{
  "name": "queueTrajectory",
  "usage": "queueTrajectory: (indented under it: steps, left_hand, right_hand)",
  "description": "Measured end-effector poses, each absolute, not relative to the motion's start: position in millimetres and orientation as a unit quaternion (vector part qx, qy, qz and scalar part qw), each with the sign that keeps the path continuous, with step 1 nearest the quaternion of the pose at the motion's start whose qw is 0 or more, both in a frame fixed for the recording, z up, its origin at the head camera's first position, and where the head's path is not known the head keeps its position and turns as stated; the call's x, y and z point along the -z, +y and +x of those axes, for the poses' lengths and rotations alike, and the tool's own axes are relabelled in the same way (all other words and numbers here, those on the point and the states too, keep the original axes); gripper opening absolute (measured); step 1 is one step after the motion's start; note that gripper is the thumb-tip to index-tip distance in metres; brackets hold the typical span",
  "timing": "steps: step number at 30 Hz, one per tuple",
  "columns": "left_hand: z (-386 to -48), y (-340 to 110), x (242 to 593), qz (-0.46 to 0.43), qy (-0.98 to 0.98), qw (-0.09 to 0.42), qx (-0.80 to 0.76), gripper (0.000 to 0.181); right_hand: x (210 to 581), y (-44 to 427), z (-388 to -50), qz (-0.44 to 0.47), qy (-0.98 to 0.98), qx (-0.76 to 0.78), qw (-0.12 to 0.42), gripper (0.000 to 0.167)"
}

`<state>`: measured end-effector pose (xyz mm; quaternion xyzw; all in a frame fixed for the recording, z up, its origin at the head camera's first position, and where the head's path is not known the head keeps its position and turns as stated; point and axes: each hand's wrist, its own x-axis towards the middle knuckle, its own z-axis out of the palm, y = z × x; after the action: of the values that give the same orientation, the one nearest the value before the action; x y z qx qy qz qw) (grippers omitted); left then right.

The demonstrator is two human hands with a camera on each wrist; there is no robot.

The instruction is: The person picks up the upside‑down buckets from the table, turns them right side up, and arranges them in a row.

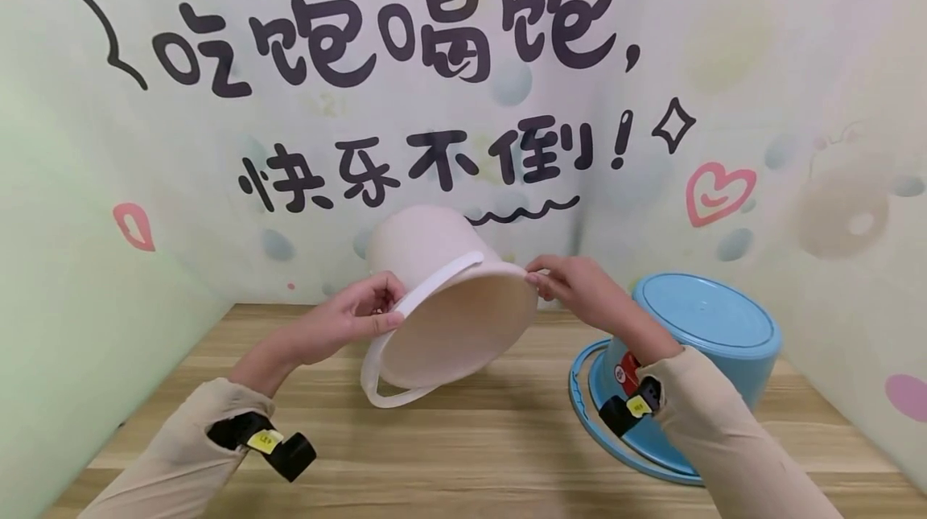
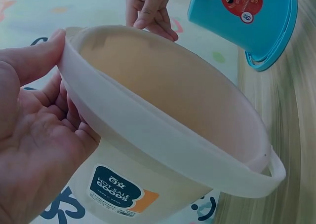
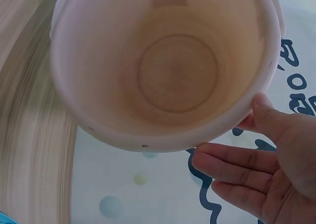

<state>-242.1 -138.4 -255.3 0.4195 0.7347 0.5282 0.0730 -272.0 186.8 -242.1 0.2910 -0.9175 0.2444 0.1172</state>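
Beige sleeves come closest to me, each with a black wrist camera strapped on, and past them the white bucket is held tipped above the middle of the table; whether its lowest edge touches the wood I can't make out. Its left hand grip has the thumb laid on the handle and the other fingers bent in behind, on the outer side, so handle and rim are caught together. Across from it the right hand only pinches the rim, thumb on the edge and forefinger underneath, the remaining fingers stretched out close together beneath. That side worries me more: so thin a pinch on smooth plastic could slip, and the bucket would swing round on the left grip. If the left thumb eased, the loose loop of the handle might drop and let the rim slide. I'd also watch the right forearm, which passes close by the blue bucket, standing upside down on the table; a careless elbow might shove it. As for how the white bucket points, its mouth looks down and toward the person, a shade to their right, while its base leans up and away toward the wall, a little leftward. Its axis, base to mouth, therefore slopes down toward the person, well off upright.
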Motion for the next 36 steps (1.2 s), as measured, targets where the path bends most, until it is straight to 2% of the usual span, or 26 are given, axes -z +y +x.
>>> queueTrajectory:
  steps: [10, 18, 29, 36]
  left_hand:
    - [-245.9, -144.2, 259.7, 0.395, 0.698, 0.084, -0.591, 0.006]
    - [-245.9, -149.1, 258.1, 0.388, 0.656, 0.101, -0.639, 0.007]
    - [-250.3, -165.7, 258.0, 0.417, 0.549, 0.118, -0.715, 0.032]
    - [-248.9, -168.6, 260.8, 0.392, 0.461, 0.145, -0.783, 0.041]
  right_hand:
    - [231.1, 179.4, -283.6, 0.289, -0.914, -0.262, 0.114, 0.020]
    - [226.6, 177.8, -290.9, 0.293, -0.911, -0.263, 0.120, 0.017]
    - [238.2, 185.7, -293.5, 0.298, -0.897, -0.315, 0.083, 0.023]
    - [247.9, 187.2, -290.4, 0.292, -0.841, -0.454, 0.032, 0.032]
